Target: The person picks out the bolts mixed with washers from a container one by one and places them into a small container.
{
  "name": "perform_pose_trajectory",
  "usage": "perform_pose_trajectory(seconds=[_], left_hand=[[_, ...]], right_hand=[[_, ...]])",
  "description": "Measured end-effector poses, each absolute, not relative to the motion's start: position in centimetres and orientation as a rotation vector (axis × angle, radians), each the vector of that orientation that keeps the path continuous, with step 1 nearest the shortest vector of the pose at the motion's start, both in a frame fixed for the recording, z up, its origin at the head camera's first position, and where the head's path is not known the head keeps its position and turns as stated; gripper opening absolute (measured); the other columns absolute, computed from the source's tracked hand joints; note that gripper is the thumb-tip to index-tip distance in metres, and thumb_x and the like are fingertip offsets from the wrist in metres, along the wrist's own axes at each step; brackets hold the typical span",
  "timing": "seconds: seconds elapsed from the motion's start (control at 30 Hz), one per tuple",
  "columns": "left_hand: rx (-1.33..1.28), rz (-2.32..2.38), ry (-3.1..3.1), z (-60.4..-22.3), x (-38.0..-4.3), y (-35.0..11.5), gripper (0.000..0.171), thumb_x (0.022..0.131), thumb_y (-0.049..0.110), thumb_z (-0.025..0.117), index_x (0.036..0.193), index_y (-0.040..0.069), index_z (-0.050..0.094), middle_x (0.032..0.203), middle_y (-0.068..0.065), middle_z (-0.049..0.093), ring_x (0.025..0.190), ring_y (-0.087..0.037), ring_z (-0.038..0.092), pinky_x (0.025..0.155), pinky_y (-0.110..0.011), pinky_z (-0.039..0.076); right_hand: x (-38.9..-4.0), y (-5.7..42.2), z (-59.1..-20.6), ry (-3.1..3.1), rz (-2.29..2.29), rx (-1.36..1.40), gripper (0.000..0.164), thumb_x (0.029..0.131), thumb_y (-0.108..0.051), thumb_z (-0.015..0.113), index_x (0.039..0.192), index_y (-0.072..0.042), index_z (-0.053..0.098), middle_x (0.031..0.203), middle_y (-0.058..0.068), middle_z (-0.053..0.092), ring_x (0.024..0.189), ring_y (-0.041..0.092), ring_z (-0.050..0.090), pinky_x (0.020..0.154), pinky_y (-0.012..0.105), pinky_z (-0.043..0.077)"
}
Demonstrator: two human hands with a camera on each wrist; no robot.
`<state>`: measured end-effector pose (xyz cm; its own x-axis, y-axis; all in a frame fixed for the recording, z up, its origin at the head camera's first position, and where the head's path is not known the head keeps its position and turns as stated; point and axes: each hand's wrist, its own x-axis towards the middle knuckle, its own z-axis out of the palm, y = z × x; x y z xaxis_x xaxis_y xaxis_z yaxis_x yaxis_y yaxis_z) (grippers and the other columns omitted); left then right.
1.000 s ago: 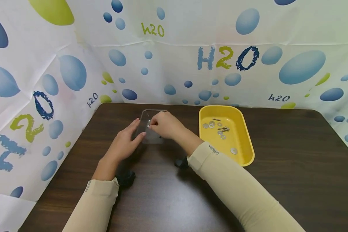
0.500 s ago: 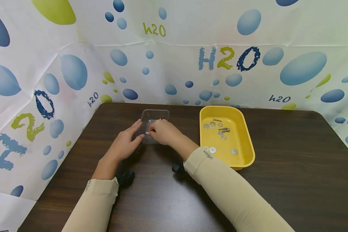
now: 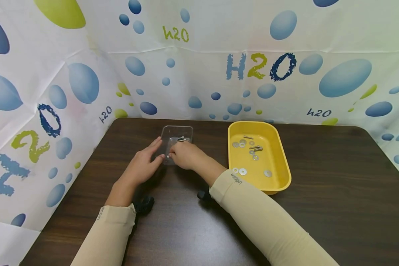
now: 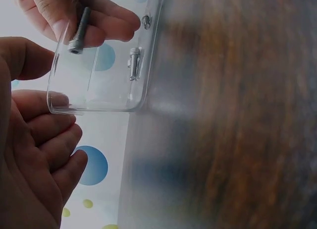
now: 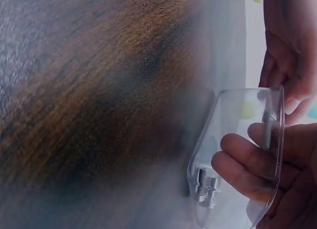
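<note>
A small clear plastic box (image 3: pixel 167 127) stands on the table toward the back left. My right hand (image 3: pixel 187 155) reaches into it over the near rim. Between that hand's thumb and finger is a socket-head bolt (image 4: pixel 80 30), seen tilted through the wall in the left wrist view. Several more bolts (image 5: pixel 207 187) lie together on the box floor, partly hidden by the right hand in the head view. My left hand (image 3: pixel 139 166) is at the box's left side, thumb near the front corner and fingers fairly straight along the wall, touching its edge.
Right of the box stands a yellow tray (image 3: pixel 287 162). Loose washers (image 3: pixel 242 171) and screws (image 3: pixel 257 148) lie scattered in it, beside my right sleeve. The dark table (image 3: pixel 186 229) ends at a patterned white cloth (image 3: pixel 206 37) behind.
My right hand has come down and nearer within the clear box, revealing bolts behind it. Its forearm has shifted left, uncovering washers in the tray. The left hand stays put.
</note>
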<state>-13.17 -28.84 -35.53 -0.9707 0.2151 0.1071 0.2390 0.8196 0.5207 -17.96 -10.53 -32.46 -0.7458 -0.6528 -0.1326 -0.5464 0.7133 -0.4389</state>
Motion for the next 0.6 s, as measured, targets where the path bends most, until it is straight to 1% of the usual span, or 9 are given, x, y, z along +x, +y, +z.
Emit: perform_pose_trajectory(seconds=[0.07,0.27,0.5,0.6], left_hand=[[-0.371,-0.850,-2.954,-35.55,-13.20,-28.84,0.058,0.101,0.027,0.049,0.152,0.001,0.035,0.160,-0.012,0.029,0.145,-0.035,0.033,0.116,-0.054,0.028],[-0.373,-0.853,-2.959,-35.57,-13.23,-28.90,0.059,0.101,0.028,0.049,0.152,0.002,0.035,0.161,-0.012,0.028,0.145,-0.034,0.032,0.116,-0.054,0.028],[-0.367,-0.862,-2.969,-35.61,-13.27,-28.97,0.059,0.102,0.028,0.048,0.153,0.003,0.034,0.162,-0.010,0.026,0.146,-0.033,0.031,0.117,-0.054,0.027],[-0.368,-0.861,-2.971,-35.63,-13.28,-28.99,0.059,0.102,0.028,0.048,0.153,0.003,0.033,0.162,-0.009,0.025,0.146,-0.033,0.031,0.117,-0.054,0.027]], right_hand=[[-18.00,-10.56,-32.58,2.640,-0.546,-0.941,0.030,0.104,-0.024,0.049,0.118,-0.009,0.072,0.110,0.002,0.073,0.090,0.012,0.066,0.081,0.029,0.054],[-18.05,-10.60,-32.74,2.643,-0.535,-0.942,0.031,0.105,-0.025,0.048,0.119,-0.010,0.071,0.109,0.001,0.073,0.093,0.013,0.066,0.083,0.030,0.053],[-18.05,-10.62,-32.81,2.637,-0.547,-0.936,0.030,0.105,-0.025,0.049,0.116,-0.011,0.072,0.102,0.000,0.073,0.086,0.012,0.064,0.080,0.030,0.052],[-18.02,-10.61,-32.77,2.638,-0.550,-0.933,0.030,0.104,-0.025,0.049,0.115,-0.010,0.072,0.101,0.000,0.073,0.085,0.012,0.063,0.079,0.030,0.052]])
